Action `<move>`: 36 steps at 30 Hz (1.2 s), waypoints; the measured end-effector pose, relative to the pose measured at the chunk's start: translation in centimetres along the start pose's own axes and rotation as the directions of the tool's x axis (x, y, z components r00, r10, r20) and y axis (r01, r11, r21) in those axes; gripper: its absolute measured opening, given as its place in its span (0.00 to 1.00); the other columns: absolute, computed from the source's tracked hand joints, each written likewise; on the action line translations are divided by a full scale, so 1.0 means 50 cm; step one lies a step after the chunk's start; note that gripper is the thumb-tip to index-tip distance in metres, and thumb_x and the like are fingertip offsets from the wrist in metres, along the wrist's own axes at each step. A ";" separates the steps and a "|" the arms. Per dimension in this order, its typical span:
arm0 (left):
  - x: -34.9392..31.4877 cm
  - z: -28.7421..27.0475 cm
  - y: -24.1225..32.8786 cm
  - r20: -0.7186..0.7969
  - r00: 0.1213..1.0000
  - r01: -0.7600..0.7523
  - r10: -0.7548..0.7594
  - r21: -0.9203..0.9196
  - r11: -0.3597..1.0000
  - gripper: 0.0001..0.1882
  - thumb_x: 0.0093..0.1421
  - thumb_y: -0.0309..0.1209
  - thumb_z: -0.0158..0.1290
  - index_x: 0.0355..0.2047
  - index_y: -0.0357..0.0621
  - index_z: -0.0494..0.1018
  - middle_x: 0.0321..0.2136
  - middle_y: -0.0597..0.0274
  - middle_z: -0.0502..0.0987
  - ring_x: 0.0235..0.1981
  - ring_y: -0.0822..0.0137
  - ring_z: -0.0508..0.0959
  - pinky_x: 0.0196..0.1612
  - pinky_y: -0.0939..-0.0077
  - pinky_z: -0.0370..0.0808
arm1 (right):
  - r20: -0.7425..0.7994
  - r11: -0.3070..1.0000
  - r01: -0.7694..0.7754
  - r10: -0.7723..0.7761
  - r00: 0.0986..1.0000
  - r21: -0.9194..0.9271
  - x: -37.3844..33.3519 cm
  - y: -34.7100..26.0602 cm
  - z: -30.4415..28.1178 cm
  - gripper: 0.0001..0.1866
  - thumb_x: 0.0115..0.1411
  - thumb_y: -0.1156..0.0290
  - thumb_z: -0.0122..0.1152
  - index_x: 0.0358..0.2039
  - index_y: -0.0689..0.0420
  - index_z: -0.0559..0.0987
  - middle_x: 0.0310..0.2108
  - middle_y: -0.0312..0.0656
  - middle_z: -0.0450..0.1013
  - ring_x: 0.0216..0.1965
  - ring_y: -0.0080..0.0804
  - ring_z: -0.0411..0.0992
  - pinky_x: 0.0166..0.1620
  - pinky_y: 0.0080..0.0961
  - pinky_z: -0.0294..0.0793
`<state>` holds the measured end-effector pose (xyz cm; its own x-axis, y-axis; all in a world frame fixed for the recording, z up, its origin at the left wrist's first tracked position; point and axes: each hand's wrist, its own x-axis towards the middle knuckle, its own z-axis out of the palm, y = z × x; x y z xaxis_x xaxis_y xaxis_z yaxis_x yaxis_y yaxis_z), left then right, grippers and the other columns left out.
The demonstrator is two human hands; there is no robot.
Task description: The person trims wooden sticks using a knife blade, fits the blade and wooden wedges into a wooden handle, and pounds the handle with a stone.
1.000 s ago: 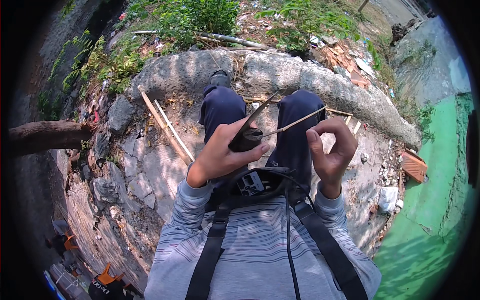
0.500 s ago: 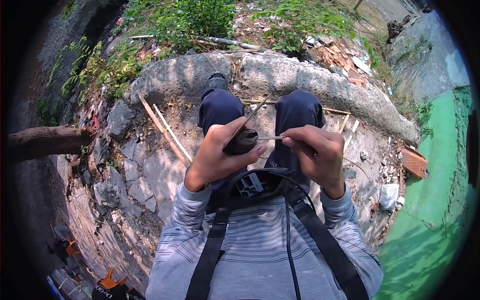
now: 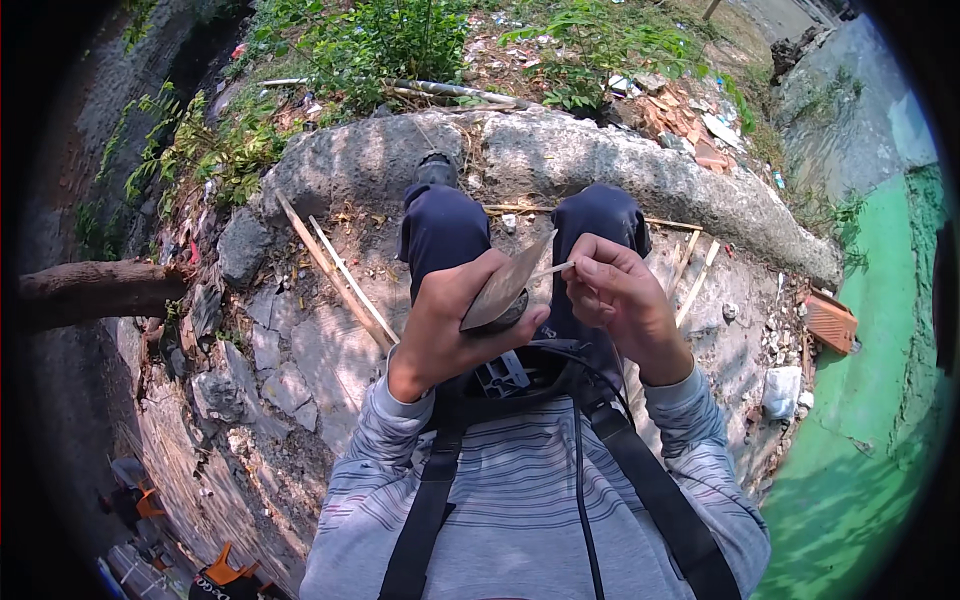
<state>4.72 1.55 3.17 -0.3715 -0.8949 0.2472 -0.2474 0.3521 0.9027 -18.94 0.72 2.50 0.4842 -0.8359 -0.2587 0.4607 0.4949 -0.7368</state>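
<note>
My left hand (image 3: 450, 315) is closed around a flat, pointed, greyish-brown blade (image 3: 510, 280) and a dark, round, stubby piece (image 3: 503, 315) beneath it. The blade's broad face is turned up and its tip points away to the right, hiding much of the dark piece. Between the thumb and fingers of my right hand (image 3: 625, 300) is a thin pale stick (image 3: 553, 269). Its left end reaches the blade's edge; whether it touches the blade or passes behind it I cannot tell. Both hands are held above my lap, between my knees.
A low, rough concrete kerb (image 3: 640, 160) curves beyond my feet, with plants (image 3: 400, 45) and litter past it. Long pale sticks (image 3: 335, 270) lie on the cracked ground at both sides. An orange hollow brick (image 3: 830, 322) sits at right by a green-painted strip (image 3: 850, 430). A log (image 3: 100, 285) juts in at left.
My left hand has turned the blade so its broad face shows and covers the dark piece's round end. My right hand has tilted, fingers raised, still pinching the stick.
</note>
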 end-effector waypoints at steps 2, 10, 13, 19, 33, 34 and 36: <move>0.007 -0.004 0.009 0.071 0.995 0.060 -0.066 0.079 0.995 0.18 0.57 0.33 0.69 0.41 0.37 0.75 0.26 0.56 0.78 0.23 0.67 0.78 0.29 0.70 0.74 | 0.002 0.999 -0.004 0.004 1.000 0.054 0.000 0.005 0.010 0.09 0.70 0.68 0.61 0.38 0.61 0.78 0.25 0.28 0.70 0.25 0.10 0.61 0.26 0.12 0.55; -0.006 0.005 -0.012 0.183 0.982 0.084 -0.052 -0.169 0.982 0.19 0.57 0.31 0.68 0.44 0.37 0.72 0.24 0.57 0.77 0.23 0.69 0.76 0.29 0.73 0.71 | 0.049 0.717 0.304 -0.354 0.934 -0.628 -0.011 -0.018 0.031 0.08 0.67 0.74 0.66 0.42 0.64 0.81 0.36 0.34 0.76 0.36 0.15 0.73 0.39 0.15 0.72; -0.009 0.014 -0.013 0.161 0.987 0.021 0.017 -0.232 0.972 0.21 0.57 0.29 0.68 0.45 0.37 0.71 0.24 0.60 0.77 0.24 0.73 0.76 0.29 0.77 0.70 | 0.073 0.727 0.335 -0.367 0.927 -0.599 -0.008 -0.010 0.041 0.09 0.67 0.74 0.66 0.43 0.65 0.81 0.37 0.36 0.77 0.38 0.18 0.75 0.42 0.17 0.74; -0.010 0.020 -0.029 0.174 0.979 -0.033 0.109 -0.390 0.920 0.31 0.56 0.26 0.69 0.57 0.36 0.67 0.30 0.59 0.79 0.27 0.74 0.77 0.31 0.77 0.71 | 0.062 0.924 0.233 -0.225 0.972 -0.303 -0.009 0.002 0.042 0.09 0.67 0.73 0.65 0.44 0.64 0.80 0.38 0.35 0.77 0.41 0.20 0.76 0.47 0.20 0.76; -0.026 0.034 -0.042 0.139 0.980 -0.052 0.140 -0.504 0.862 0.41 0.54 0.29 0.72 0.65 0.33 0.65 0.30 0.64 0.74 0.30 0.73 0.77 0.31 0.75 0.71 | 0.193 0.874 0.404 -0.362 0.912 -0.270 0.012 0.019 0.047 0.08 0.68 0.74 0.64 0.44 0.65 0.80 0.39 0.38 0.77 0.42 0.23 0.78 0.47 0.21 0.77; -0.025 0.036 -0.043 0.125 0.981 -0.064 0.146 -0.506 0.860 0.34 0.54 0.27 0.71 0.57 0.37 0.65 0.32 0.62 0.73 0.28 0.69 0.79 0.30 0.74 0.74 | 0.194 0.894 0.381 -0.340 0.920 -0.236 0.011 0.016 0.050 0.08 0.68 0.74 0.63 0.44 0.65 0.80 0.39 0.38 0.77 0.42 0.23 0.78 0.47 0.20 0.77; -0.030 0.046 -0.045 0.116 0.982 -0.073 0.152 -0.507 0.859 0.28 0.53 0.25 0.70 0.48 0.40 0.66 0.34 0.61 0.73 0.27 0.66 0.81 0.29 0.73 0.77 | 0.194 0.912 0.358 -0.321 0.927 -0.198 0.010 0.021 0.056 0.08 0.68 0.74 0.63 0.44 0.66 0.80 0.39 0.38 0.77 0.42 0.23 0.78 0.46 0.20 0.77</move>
<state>3.75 2.72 -0.05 -0.5058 -0.7932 0.3393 0.2688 0.2288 0.9356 -16.12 1.50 3.36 0.4449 -0.8878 0.1179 0.4459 0.1054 -0.8888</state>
